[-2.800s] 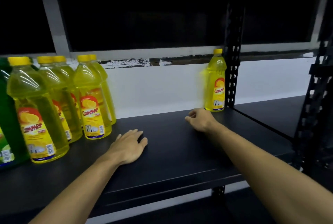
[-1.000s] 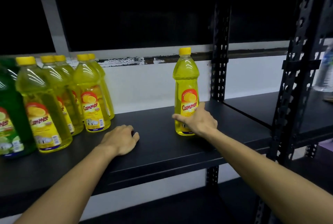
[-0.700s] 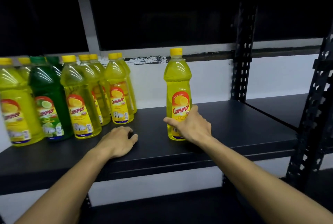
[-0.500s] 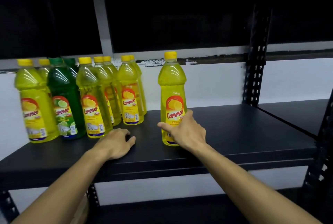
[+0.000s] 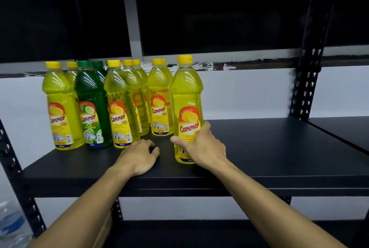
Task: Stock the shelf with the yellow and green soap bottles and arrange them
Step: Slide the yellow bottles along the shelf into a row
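Note:
My right hand grips the lower part of an upright yellow soap bottle standing on the black shelf. To its left stands a group of several yellow bottles in rows, with a green bottle and a second green one behind it among them. My left hand rests on the shelf with its fingers curled, holding nothing, just in front of the yellow bottle in the front row.
A black perforated upright stands at the back right, with another shelf bay beyond it. A second upright runs down the left edge. A lower shelf lies below. A blurred clear bottle shows at the bottom left.
My right hand took hold of the yellow bottle at the back right by the upright and slid it left along the shelf, up close to the group. My left hand stayed resting on the shelf.

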